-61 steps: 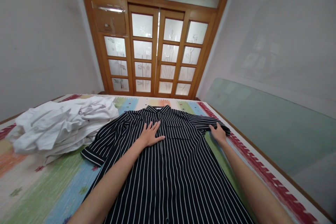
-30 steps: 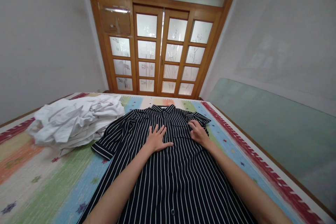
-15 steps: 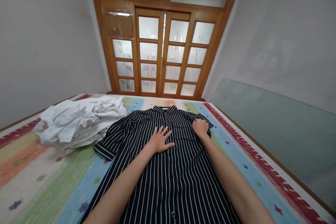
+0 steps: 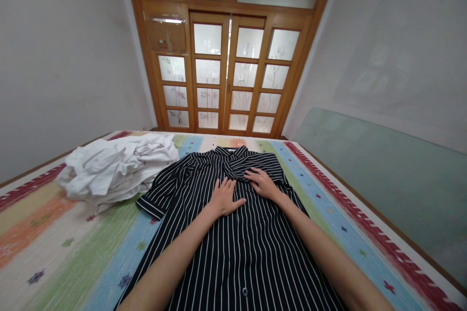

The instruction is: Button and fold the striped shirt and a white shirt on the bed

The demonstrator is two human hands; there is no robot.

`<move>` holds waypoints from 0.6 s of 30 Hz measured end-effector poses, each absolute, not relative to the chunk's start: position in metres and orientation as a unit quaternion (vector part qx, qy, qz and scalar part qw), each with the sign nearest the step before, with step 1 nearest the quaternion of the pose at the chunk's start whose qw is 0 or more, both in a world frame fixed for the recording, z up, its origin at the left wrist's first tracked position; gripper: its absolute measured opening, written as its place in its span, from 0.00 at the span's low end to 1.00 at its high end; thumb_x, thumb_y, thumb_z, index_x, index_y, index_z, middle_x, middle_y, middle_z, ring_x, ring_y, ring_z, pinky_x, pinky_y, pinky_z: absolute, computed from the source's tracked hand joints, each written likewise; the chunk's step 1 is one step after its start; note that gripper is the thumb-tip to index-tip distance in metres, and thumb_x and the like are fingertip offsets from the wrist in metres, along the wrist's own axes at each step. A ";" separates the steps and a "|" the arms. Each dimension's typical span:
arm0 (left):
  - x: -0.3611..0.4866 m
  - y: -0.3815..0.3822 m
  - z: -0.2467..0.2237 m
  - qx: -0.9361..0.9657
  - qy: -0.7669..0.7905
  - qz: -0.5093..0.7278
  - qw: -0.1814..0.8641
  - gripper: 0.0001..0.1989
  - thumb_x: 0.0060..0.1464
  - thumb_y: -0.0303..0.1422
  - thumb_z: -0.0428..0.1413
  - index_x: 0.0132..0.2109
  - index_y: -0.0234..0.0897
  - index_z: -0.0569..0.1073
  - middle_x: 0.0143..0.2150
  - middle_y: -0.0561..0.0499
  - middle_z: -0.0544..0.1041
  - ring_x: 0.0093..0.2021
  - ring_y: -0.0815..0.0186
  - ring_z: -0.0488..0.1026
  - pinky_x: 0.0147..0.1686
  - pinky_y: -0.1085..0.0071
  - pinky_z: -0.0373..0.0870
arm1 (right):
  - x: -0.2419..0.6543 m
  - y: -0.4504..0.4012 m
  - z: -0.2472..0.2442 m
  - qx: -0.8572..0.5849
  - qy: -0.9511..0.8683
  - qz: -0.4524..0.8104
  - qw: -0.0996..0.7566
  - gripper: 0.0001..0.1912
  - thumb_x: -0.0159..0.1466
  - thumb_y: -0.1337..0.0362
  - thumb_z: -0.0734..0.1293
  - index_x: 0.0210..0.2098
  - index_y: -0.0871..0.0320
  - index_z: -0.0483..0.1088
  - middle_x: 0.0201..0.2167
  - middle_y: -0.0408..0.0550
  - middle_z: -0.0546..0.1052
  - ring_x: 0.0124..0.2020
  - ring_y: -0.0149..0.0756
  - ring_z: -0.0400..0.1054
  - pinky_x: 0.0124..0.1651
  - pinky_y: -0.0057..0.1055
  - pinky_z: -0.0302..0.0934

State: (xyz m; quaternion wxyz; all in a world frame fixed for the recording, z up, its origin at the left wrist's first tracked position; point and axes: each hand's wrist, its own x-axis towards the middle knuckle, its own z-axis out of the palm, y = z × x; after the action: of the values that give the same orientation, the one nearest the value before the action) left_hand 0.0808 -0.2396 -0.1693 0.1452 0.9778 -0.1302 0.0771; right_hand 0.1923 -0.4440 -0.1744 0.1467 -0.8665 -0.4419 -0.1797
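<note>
A black shirt with white stripes [image 4: 233, 243] lies front up, its collar at the far end and a button showing near the bottom of the view. Its left-hand sleeve [image 4: 158, 197] spreads out to the side, while the right-hand sleeve [image 4: 251, 163] is folded inward across the chest. My left hand [image 4: 223, 198] rests flat on the middle of the chest, fingers spread. On the folded sleeve lies my right hand [image 4: 263, 184], its fingers stretched out and pointing left. Neither hand grips the cloth.
A heap of white clothes [image 4: 120, 167] sits left of the shirt. Both lie on a multicoloured striped cover [image 4: 87, 248]. A pale green panel [image 4: 383, 165] leans along the right wall, and wooden glazed doors [image 4: 228, 73] stand at the far end.
My right hand has carried the right-hand sleeve inward over the chest and opened from its grip. My left hand stays on the shirt, in nearly the same place.
</note>
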 end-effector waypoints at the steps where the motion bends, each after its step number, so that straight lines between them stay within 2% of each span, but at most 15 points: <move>1: 0.082 -0.240 -0.170 0.976 -0.109 0.107 0.156 0.37 0.60 0.54 0.42 0.65 0.31 0.57 0.64 0.37 0.64 0.65 0.49 0.57 0.64 0.50 0.48 | 0.190 -0.450 -0.174 -0.874 -0.429 -0.193 0.123 0.25 0.59 0.76 0.60 0.54 0.59 0.72 0.57 0.51 0.72 0.61 0.45 0.60 0.63 0.47 0.53; 3: 0.086 -0.240 -0.169 0.969 -0.070 0.162 0.172 0.33 0.60 0.47 0.46 0.64 0.29 0.57 0.60 0.37 0.67 0.60 0.52 0.63 0.61 0.54 0.57 | 0.187 -0.462 -0.172 -0.891 -0.393 -0.214 0.077 0.29 0.56 0.78 0.60 0.57 0.62 0.69 0.59 0.53 0.70 0.62 0.47 0.59 0.63 0.46 0.53; 6: 0.094 -0.240 -0.168 0.964 -0.050 0.193 0.173 0.36 0.59 0.43 0.49 0.68 0.30 0.50 0.60 0.37 0.66 0.58 0.53 0.65 0.57 0.56 0.62 | 0.184 -0.480 -0.167 -0.919 -0.327 -0.221 0.013 0.31 0.56 0.79 0.58 0.59 0.63 0.67 0.61 0.55 0.68 0.61 0.48 0.60 0.62 0.45 0.55; 8: 0.101 -0.240 -0.168 0.970 -0.052 0.174 0.163 0.34 0.60 0.42 0.48 0.68 0.32 0.50 0.61 0.37 0.66 0.60 0.52 0.64 0.59 0.54 0.60 | 0.183 -0.492 -0.165 -0.934 -0.289 -0.211 -0.017 0.28 0.58 0.79 0.57 0.57 0.62 0.69 0.60 0.54 0.69 0.60 0.48 0.61 0.61 0.44 0.56; 12: 0.112 -0.241 -0.172 0.981 -0.077 0.115 0.133 0.27 0.63 0.43 0.43 0.63 0.32 0.63 0.64 0.38 0.64 0.66 0.51 0.58 0.64 0.50 0.50 | 0.182 -0.511 -0.163 -0.961 -0.226 -0.153 -0.052 0.22 0.63 0.77 0.55 0.49 0.60 0.74 0.53 0.54 0.75 0.58 0.46 0.64 0.58 0.40 0.59; 18: 0.113 -0.242 -0.173 0.981 -0.124 0.082 0.121 0.29 0.65 0.42 0.39 0.66 0.32 0.59 0.68 0.41 0.59 0.69 0.53 0.51 0.67 0.51 0.45 | 0.173 -0.524 -0.160 -0.986 -0.134 -0.087 -0.058 0.23 0.63 0.77 0.53 0.47 0.61 0.74 0.50 0.58 0.75 0.50 0.46 0.70 0.50 0.37 0.64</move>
State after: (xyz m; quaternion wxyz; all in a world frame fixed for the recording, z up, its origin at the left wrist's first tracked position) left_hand 0.1128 -0.2422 -0.1725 0.1205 0.9814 -0.1245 0.0822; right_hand 0.1730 -0.5237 -0.1604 -0.0575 -0.9855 -0.1338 -0.0867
